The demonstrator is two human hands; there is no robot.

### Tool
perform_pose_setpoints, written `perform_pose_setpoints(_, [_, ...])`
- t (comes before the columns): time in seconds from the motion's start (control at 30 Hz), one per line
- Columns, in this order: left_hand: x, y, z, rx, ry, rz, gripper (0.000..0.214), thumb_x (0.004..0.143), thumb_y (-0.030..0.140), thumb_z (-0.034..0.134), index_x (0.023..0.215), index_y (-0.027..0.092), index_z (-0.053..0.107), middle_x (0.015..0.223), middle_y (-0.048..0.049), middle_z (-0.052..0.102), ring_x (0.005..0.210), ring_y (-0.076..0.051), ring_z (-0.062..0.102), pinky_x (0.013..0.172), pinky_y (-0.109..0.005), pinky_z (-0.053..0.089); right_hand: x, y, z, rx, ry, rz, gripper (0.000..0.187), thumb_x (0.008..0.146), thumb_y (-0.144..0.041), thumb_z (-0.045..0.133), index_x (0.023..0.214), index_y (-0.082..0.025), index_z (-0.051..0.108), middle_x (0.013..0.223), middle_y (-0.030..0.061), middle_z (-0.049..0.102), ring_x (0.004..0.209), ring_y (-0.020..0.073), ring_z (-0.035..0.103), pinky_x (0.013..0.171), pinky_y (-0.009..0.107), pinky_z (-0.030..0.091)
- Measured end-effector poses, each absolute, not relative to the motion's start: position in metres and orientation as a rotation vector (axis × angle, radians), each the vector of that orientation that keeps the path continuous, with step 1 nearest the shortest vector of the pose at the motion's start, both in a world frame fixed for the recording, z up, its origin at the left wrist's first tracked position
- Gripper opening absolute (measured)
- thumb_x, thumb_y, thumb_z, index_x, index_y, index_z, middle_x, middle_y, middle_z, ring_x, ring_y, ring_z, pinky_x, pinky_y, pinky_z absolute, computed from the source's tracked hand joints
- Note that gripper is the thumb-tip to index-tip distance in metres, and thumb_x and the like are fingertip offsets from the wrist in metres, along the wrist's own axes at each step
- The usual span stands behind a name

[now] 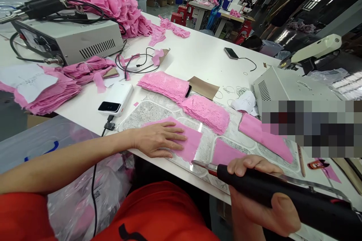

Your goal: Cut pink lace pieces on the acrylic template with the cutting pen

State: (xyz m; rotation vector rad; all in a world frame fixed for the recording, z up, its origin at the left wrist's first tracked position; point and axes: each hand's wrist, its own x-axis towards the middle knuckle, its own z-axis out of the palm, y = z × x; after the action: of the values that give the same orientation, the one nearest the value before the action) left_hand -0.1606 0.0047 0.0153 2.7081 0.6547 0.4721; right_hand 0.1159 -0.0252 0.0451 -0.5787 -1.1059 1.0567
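Observation:
My left hand lies flat, fingers stretched out, on a pink lace piece that rests on a clear plate over patterned lace. My right hand is wrapped round the black handle of a hot cutting tool; its metal tip points left toward the pink piece. Another pink piece lies just right of the tip. Two stacks of pink lace sit beyond the plate.
A grey power unit with cables stands at the back left, a heap of pink fabric behind it. A white power bank, a phone and a second white unit are on the table. People stand far back right.

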Motion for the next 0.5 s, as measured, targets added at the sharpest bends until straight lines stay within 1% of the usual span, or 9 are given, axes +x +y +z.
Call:
perform_pose_setpoints(0.2, [-0.161, 0.004, 0.015, 2.699, 0.661, 0.465, 0.036, 0.092, 0.034, 0.056, 0.126, 0.022, 0.061, 0.138, -0.0114, 0.055, 0.136, -0.028, 0.041, 0.116, -0.049, 0.024, 0.117, -0.028, 0.046, -0.579, -1.149, 1.088, 0.022, 0.075, -0.038, 0.056, 0.083, -0.018, 0.061, 0.075, 0.0014, 0.056, 0.06, 0.0133, 0.053, 0.052, 0.034, 0.047])
perform_pose_setpoints(0.33, [-0.161, 0.004, 0.014, 2.724, 0.65, 0.433, 0.036, 0.092, 0.034, 0.055, 0.124, 0.019, 0.062, 0.139, -0.0123, 0.053, 0.137, -0.029, 0.04, 0.116, -0.049, 0.024, 0.115, -0.027, 0.047, -0.578, -1.159, 1.083, 0.019, 0.075, -0.035, 0.056, 0.082, -0.019, 0.061, 0.075, 0.0012, 0.056, 0.06, 0.0134, 0.054, 0.053, 0.034, 0.048])
perform_pose_setpoints(0.5, [-0.163, 0.005, 0.025, 2.681, 0.701, 0.486, 0.037, 0.093, 0.035, 0.052, 0.126, 0.021, 0.061, 0.142, -0.0116, 0.05, 0.137, -0.028, 0.041, 0.116, -0.049, 0.024, 0.117, -0.021, 0.047, -0.567, -1.169, 1.047, 0.021, 0.073, -0.035, 0.054, 0.083, -0.019, 0.063, 0.072, 0.0016, 0.056, 0.058, 0.014, 0.053, 0.05, 0.033, 0.048])
